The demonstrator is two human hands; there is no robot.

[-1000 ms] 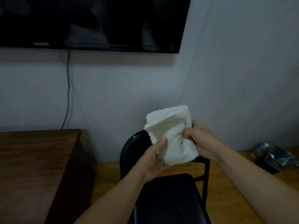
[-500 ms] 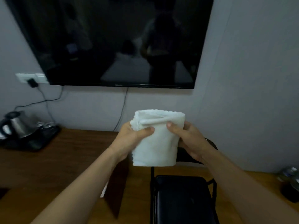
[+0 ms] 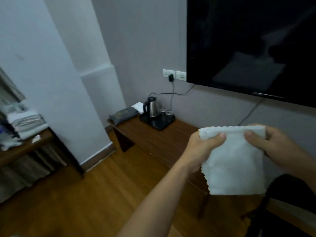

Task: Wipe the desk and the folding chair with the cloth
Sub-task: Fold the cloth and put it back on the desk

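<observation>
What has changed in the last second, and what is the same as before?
The view swung left: the folding chair, earlier in the centre, is now at the lower right edge, and the desk with its kettle came into sight. The left hand and right hand moved from pinching the cloth lower down to its top corners. Both still hold it up, touching nothing.

1. The table [image 3: 164, 142] lies bare along its near stretch, open to a reach from the floor side.
2. A kettle [image 3: 152, 108] on a black tray [image 3: 158, 121] and a dark pouch [image 3: 124, 115] crowd its far end.
</observation>
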